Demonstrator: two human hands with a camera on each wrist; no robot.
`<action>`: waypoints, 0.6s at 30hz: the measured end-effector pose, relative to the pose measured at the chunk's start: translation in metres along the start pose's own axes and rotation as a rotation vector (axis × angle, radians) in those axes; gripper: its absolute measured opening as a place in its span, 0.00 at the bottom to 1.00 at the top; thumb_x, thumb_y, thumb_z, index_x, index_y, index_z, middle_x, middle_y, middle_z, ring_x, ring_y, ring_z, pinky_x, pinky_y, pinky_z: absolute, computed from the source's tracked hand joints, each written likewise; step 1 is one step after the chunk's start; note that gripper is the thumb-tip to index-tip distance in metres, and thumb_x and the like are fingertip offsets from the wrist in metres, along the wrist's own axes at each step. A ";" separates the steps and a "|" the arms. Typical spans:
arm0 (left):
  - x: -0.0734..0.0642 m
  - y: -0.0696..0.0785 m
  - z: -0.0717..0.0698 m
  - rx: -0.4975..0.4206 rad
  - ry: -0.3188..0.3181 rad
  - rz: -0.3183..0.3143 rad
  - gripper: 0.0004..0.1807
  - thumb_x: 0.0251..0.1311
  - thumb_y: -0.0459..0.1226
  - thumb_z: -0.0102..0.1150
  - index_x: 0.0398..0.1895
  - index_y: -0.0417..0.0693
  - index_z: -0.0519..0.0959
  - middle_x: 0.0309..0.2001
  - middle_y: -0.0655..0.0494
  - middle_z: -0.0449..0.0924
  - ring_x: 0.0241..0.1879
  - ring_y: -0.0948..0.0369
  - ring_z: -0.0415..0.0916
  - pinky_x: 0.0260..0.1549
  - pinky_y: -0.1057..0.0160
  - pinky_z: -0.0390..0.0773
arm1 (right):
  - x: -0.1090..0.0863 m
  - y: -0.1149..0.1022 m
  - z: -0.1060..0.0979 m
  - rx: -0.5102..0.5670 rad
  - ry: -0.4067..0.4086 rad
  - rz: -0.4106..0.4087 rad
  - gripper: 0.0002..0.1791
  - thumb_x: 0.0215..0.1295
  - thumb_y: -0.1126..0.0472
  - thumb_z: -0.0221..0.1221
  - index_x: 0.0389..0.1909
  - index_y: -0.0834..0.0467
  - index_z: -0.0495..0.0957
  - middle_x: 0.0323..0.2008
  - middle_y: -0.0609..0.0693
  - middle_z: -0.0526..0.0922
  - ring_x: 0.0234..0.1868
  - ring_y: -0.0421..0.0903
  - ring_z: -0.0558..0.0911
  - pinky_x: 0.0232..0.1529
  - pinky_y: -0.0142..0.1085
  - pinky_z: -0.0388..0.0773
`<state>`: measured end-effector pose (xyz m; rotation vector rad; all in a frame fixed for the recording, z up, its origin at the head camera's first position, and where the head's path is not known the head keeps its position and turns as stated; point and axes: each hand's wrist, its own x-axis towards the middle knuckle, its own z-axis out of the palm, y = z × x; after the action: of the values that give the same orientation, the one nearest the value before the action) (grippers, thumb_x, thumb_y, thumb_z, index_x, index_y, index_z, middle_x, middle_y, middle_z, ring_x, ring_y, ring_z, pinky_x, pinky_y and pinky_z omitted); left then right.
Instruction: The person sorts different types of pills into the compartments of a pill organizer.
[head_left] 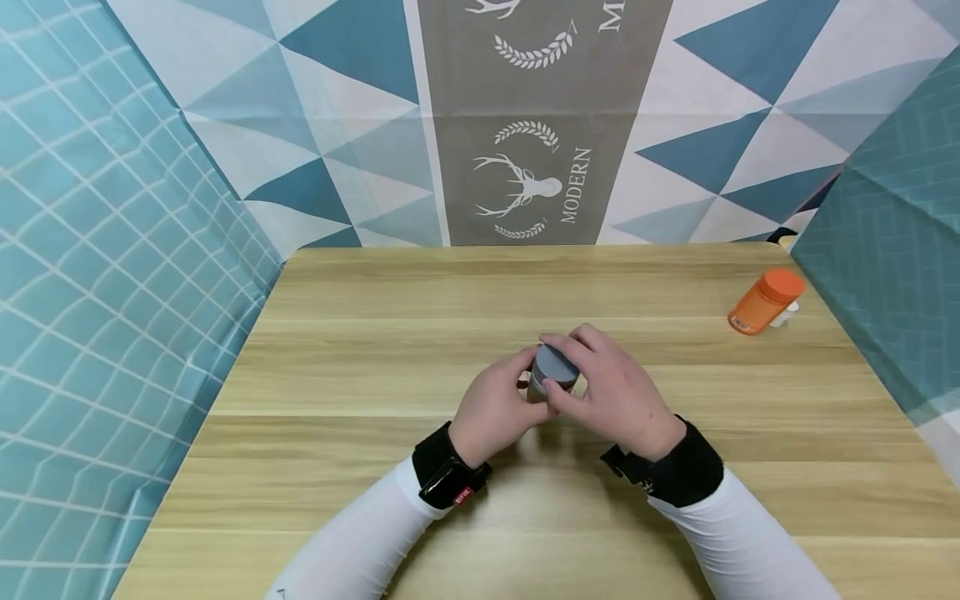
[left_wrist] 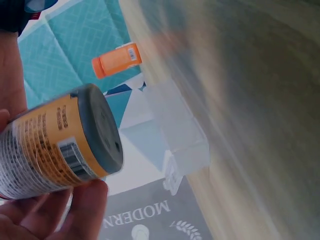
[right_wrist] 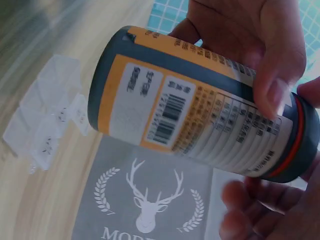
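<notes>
A dark grey pill bottle (right_wrist: 165, 95) with an orange and white label is held above the table. My left hand (head_left: 495, 408) grips its body, thumb pressed along the label in the right wrist view. At the bottle's capped end, my right hand (head_left: 618, 392) pinches the dark grey cap (head_left: 556, 364) between thumb and fingers. An orange-red ring shows beneath the cap in the right wrist view. The base (left_wrist: 105, 130) faces the left wrist camera. Beyond the bottle, a clear plastic pill box (right_wrist: 50, 110) has raised lids; hands and bottle largely hide it in the head view.
An orange bottle (head_left: 757, 308) with an orange lid stands at the table's back right, beside a small white item (head_left: 785, 313) partly behind it. The wooden table (head_left: 360, 350) meets patterned cloth at the back and both sides.
</notes>
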<state>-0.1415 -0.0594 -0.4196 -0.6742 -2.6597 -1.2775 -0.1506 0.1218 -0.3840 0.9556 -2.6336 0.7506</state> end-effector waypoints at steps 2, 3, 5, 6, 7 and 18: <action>-0.001 0.002 -0.002 -0.001 0.007 0.000 0.28 0.51 0.45 0.69 0.57 0.53 0.74 0.44 0.65 0.78 0.43 0.72 0.71 0.41 0.62 0.81 | 0.000 -0.002 -0.003 0.005 -0.002 -0.038 0.29 0.58 0.54 0.57 0.62 0.56 0.73 0.42 0.49 0.74 0.39 0.42 0.70 0.36 0.38 0.75; -0.002 0.003 -0.002 0.001 0.010 -0.003 0.28 0.51 0.45 0.68 0.57 0.53 0.74 0.45 0.65 0.78 0.43 0.72 0.71 0.42 0.62 0.80 | 0.000 -0.002 -0.004 0.008 -0.004 -0.048 0.31 0.56 0.56 0.56 0.64 0.55 0.71 0.45 0.49 0.74 0.42 0.42 0.71 0.40 0.40 0.76; -0.003 0.004 -0.003 0.021 0.012 -0.009 0.29 0.52 0.46 0.68 0.57 0.52 0.73 0.47 0.64 0.78 0.45 0.72 0.71 0.42 0.62 0.80 | -0.001 -0.004 -0.005 0.023 -0.007 -0.054 0.35 0.55 0.57 0.55 0.68 0.54 0.67 0.51 0.51 0.75 0.49 0.43 0.70 0.48 0.44 0.76; -0.004 0.005 -0.003 0.031 0.015 -0.011 0.29 0.52 0.46 0.68 0.58 0.52 0.74 0.46 0.64 0.78 0.44 0.71 0.71 0.42 0.61 0.80 | -0.001 -0.005 -0.005 0.028 -0.005 -0.048 0.35 0.56 0.56 0.56 0.69 0.53 0.65 0.53 0.52 0.74 0.52 0.44 0.70 0.50 0.45 0.75; -0.005 0.005 -0.003 0.044 0.018 -0.013 0.29 0.51 0.46 0.68 0.57 0.52 0.74 0.46 0.64 0.79 0.44 0.71 0.71 0.41 0.61 0.79 | -0.001 -0.007 -0.004 0.031 0.001 -0.033 0.35 0.58 0.54 0.57 0.69 0.53 0.64 0.55 0.52 0.74 0.54 0.44 0.69 0.51 0.46 0.75; -0.004 0.011 -0.003 0.116 0.050 -0.007 0.27 0.49 0.47 0.68 0.55 0.52 0.76 0.43 0.65 0.80 0.41 0.70 0.72 0.40 0.60 0.79 | -0.001 -0.010 -0.001 0.006 0.080 0.119 0.30 0.56 0.40 0.64 0.51 0.58 0.76 0.42 0.49 0.78 0.41 0.42 0.72 0.36 0.40 0.77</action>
<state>-0.1330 -0.0568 -0.4113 -0.6093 -2.6733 -1.1160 -0.1433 0.1165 -0.3793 0.7594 -2.6383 0.8064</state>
